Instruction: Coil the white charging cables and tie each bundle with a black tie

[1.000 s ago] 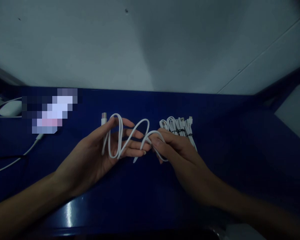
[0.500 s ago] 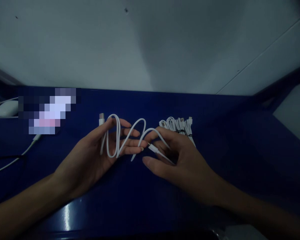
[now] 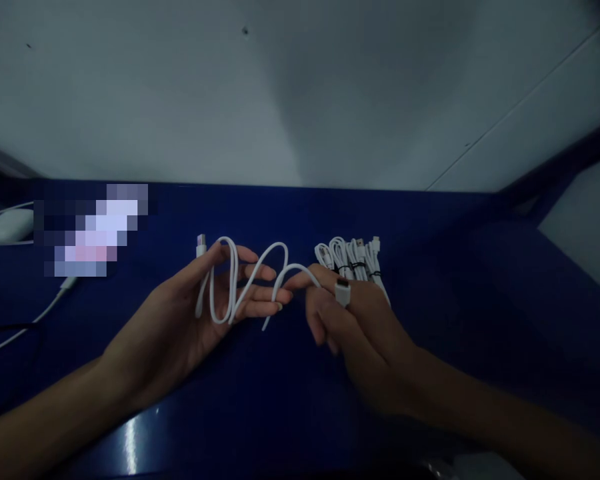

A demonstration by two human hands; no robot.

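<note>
Cable (image 3: 240,280), one, looped in loosely gripping left hand (image 3: 190,320); right hand (image 3: 360,320) pinches its end.

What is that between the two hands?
A white cable. In the head view it runs in loops from the open left hand across to the right hand, which pinches it near a plug.

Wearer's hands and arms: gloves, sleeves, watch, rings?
Bare: the left hand and right hand have no gloves. The left forearm and right forearm show no sleeve up to the frame edge. No watch, band or ring visible; light is dim.
</note>
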